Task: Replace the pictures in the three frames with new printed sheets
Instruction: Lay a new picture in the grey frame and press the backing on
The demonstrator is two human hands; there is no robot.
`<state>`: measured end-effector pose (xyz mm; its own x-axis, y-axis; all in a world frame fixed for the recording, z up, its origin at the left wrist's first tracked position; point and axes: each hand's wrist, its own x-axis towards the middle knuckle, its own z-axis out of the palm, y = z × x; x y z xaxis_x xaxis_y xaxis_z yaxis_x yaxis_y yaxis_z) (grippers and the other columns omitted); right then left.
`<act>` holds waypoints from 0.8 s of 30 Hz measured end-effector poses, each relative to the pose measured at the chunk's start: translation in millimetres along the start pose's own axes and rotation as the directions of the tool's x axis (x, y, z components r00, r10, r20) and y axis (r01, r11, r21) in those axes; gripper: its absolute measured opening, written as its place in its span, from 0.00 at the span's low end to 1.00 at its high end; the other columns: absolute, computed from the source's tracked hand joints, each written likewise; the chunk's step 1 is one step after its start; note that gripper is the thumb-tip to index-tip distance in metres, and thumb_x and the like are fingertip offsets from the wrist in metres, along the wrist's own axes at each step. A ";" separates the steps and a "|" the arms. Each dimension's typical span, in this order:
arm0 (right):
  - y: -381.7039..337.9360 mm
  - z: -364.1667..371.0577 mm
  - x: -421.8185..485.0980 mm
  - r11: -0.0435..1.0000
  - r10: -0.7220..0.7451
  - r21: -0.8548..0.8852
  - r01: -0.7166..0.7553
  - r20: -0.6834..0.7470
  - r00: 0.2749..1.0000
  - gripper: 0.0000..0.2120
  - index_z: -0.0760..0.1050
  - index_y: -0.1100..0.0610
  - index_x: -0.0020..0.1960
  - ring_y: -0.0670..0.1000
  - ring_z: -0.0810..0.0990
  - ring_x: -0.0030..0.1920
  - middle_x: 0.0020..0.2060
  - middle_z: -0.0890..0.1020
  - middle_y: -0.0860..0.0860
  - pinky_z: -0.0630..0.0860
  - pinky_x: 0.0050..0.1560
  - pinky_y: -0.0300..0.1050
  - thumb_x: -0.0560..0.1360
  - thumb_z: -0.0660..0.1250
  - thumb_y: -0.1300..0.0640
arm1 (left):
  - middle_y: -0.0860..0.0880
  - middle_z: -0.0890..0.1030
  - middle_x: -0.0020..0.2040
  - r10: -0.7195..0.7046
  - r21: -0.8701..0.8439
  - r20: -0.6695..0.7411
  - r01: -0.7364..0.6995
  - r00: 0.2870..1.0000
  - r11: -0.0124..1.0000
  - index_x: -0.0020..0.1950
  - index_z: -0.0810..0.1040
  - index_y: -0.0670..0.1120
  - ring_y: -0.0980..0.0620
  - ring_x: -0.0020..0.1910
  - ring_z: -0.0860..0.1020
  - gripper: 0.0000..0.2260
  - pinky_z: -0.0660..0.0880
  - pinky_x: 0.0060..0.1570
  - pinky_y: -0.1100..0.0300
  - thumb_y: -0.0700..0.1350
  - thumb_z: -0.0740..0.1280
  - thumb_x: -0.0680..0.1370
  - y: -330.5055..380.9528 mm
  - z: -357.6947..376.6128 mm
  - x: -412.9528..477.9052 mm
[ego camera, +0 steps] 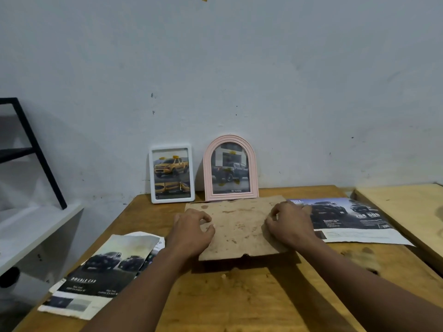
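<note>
Frames first, from the head view: two stand upright at the far edge of the table [239, 303], leaning on the wall [239, 68]. The white frame [151, 174] is on the left and holds a print of a yellow pickup. The pink frame [206, 168], arched at the top, stands just beside it on the right and holds a print of a dark pickup.

In front of them a brown, stained board [239, 228] lies flat on the middle of the table, its far edge close to the pink frame's foot. Both my hands are on it. My left hand [191, 230] lies over its left edge, fingers curled, thumb and fingertips down on the surface. My right hand [291, 226] lies over its right edge, fingers curled the same way. I cannot tell whether either hand pinches anything or only presses.

A sheet [354, 221] printed with dark cars lies flat just right of the board, under the edge of my right hand. A pile of sheets [100, 271] lies at the near left corner of the table, the top one showing two dark pickups; my left forearm passes beside it.

A paler second table [407, 207] stands at the right. A black rack [36, 149] stands at the left.
</note>
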<state>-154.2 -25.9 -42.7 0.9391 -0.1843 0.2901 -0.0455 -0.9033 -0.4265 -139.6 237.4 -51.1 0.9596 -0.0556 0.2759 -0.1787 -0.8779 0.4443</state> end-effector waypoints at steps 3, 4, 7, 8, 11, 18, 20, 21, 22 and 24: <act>-4.3 13.2 22.4 1.000 0.010 -0.023 -0.009 0.046 0.999 0.12 0.81 0.51 0.50 0.56 0.73 0.57 0.52 0.81 0.50 0.66 0.64 0.57 0.76 0.65 0.44 | 0.56 0.77 0.65 -0.024 -0.006 0.046 0.024 0.999 1.000 0.59 0.82 0.58 0.48 0.67 0.70 0.13 0.72 0.61 0.51 0.59 0.68 0.77 -10.7 9.0 22.3; -3.6 18.9 29.2 1.000 0.015 -0.020 -0.014 0.056 0.998 0.13 0.81 0.51 0.50 0.55 0.73 0.57 0.52 0.81 0.50 0.66 0.63 0.57 0.76 0.64 0.44 | 0.56 0.77 0.65 -0.023 -0.007 0.057 0.024 0.998 1.000 0.60 0.82 0.58 0.48 0.67 0.70 0.14 0.72 0.62 0.51 0.59 0.68 0.77 -14.1 12.4 29.1; 2.4 34.4 44.6 1.000 0.027 0.002 -0.027 0.087 0.996 0.14 0.81 0.50 0.51 0.56 0.75 0.56 0.52 0.81 0.50 0.68 0.62 0.57 0.75 0.64 0.42 | 0.55 0.77 0.65 -0.029 -0.009 0.088 0.030 0.996 1.000 0.60 0.81 0.58 0.48 0.67 0.70 0.14 0.74 0.62 0.50 0.59 0.68 0.77 -21.3 20.9 44.6; 4.4 38.0 47.4 1.000 0.023 -0.011 -0.022 0.099 0.995 0.14 0.81 0.50 0.51 0.55 0.75 0.55 0.51 0.81 0.50 0.67 0.62 0.58 0.75 0.64 0.42 | 0.55 0.77 0.65 -0.027 -0.008 0.098 0.028 0.995 1.000 0.61 0.81 0.58 0.48 0.67 0.70 0.14 0.74 0.62 0.49 0.59 0.68 0.77 -23.3 23.5 48.3; 8.4 44.8 51.9 0.999 0.009 -0.047 -0.004 0.104 0.995 0.15 0.80 0.50 0.51 0.54 0.76 0.54 0.50 0.81 0.50 0.66 0.62 0.57 0.75 0.62 0.42 | 0.55 0.77 0.64 -0.005 -0.023 0.107 0.008 0.994 1.000 0.61 0.81 0.57 0.48 0.65 0.71 0.15 0.75 0.60 0.49 0.59 0.68 0.77 -27.6 29.9 55.0; 3.7 46.8 51.5 0.983 0.011 -0.182 0.006 0.090 0.996 0.18 0.79 0.50 0.52 0.55 0.77 0.53 0.51 0.82 0.51 0.66 0.62 0.57 0.76 0.57 0.42 | 0.56 0.78 0.65 0.020 -0.033 0.099 -0.017 0.995 0.999 0.64 0.79 0.58 0.50 0.65 0.73 0.17 0.73 0.65 0.45 0.61 0.66 0.77 -33.1 38.1 55.3; 1.3 49.4 50.4 0.978 0.043 -0.208 -0.025 0.083 0.996 0.20 0.79 0.50 0.51 0.58 0.76 0.52 0.51 0.82 0.52 0.67 0.59 0.57 0.74 0.53 0.41 | 0.57 0.78 0.66 0.020 0.003 0.101 -0.020 0.995 1.000 0.65 0.78 0.59 0.49 0.68 0.72 0.20 0.67 0.70 0.39 0.63 0.63 0.76 -34.9 40.7 53.2; 0.9 51.0 49.6 0.976 0.056 -0.213 -0.036 0.087 0.995 0.21 0.79 0.50 0.50 0.59 0.76 0.52 0.50 0.82 0.52 0.67 0.58 0.57 0.74 0.53 0.41 | 0.57 0.77 0.67 0.017 -0.006 0.109 -0.016 0.994 1.000 0.66 0.78 0.58 0.48 0.71 0.70 0.21 0.63 0.72 0.37 0.63 0.62 0.76 -36.2 42.4 52.2; 0.1 51.6 48.0 0.976 0.062 -0.212 -0.041 0.092 0.994 0.21 0.79 0.50 0.50 0.60 0.76 0.52 0.50 0.82 0.52 0.68 0.58 0.57 0.74 0.52 0.41 | 0.57 0.76 0.68 0.014 -0.024 0.120 -0.011 0.993 1.000 0.67 0.77 0.58 0.46 0.73 0.68 0.21 0.60 0.75 0.37 0.63 0.62 0.77 -38.0 44.5 51.3; -1.8 52.3 44.4 0.976 0.067 -0.213 -0.042 0.108 0.992 0.19 0.79 0.51 0.52 0.61 0.74 0.55 0.52 0.82 0.52 0.70 0.57 0.56 0.75 0.54 0.42 | 0.55 0.75 0.70 0.028 -0.040 0.134 -0.023 0.991 0.999 0.69 0.76 0.56 0.45 0.76 0.65 0.23 0.55 0.78 0.39 0.63 0.61 0.77 -40.3 46.5 49.7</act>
<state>-94.6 -12.2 -73.9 0.9653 -0.2010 0.1665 -0.1568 -0.9565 -0.2459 -74.6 247.8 -94.9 0.9747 -0.1433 0.1714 -0.2089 -0.8566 0.4718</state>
